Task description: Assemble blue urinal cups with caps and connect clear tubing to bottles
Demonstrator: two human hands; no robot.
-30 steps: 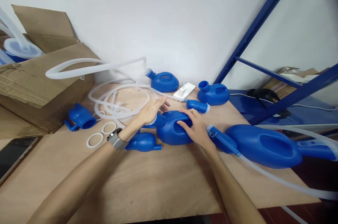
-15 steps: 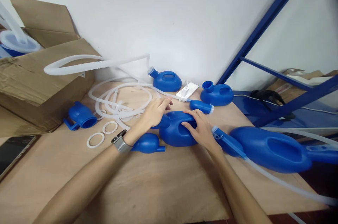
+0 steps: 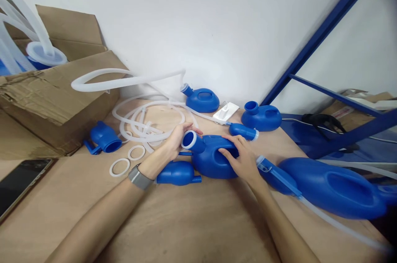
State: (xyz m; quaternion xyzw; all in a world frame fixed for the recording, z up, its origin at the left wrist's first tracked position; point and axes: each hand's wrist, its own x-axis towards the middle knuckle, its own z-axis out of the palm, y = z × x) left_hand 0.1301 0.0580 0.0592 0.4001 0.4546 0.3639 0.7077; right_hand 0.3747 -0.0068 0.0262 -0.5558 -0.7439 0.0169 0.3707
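Observation:
In the middle of the table lies a blue urinal bottle (image 3: 214, 163) with a white ring (image 3: 187, 139) at its mouth, which tilts up toward the left. My right hand (image 3: 240, 155) rests on its top, thumb and fingers closed around the handle. Beside the mouth is my left hand (image 3: 178, 137), palm turned to the neck and fingers stretched out behind it; whether it touches the neck I cannot tell. A smaller blue bottle-shaped piece (image 3: 176, 173) lies just in front of my left wrist.
Two loose white rings (image 3: 120, 167), a blue cup-like piece (image 3: 104, 138) and coiled clear hose (image 3: 149, 120) lie to the left. A cardboard box (image 3: 62, 97) and phone (image 3: 23, 182) sit farther left. More blue urinal bottles (image 3: 203, 99) stand behind; a large one (image 3: 335, 186) lies at right.
My left hand has drawn back from over the bottle's neck, so the mouth with its white ring now shows. My right hand keeps its grip. The whole view has shifted slightly.

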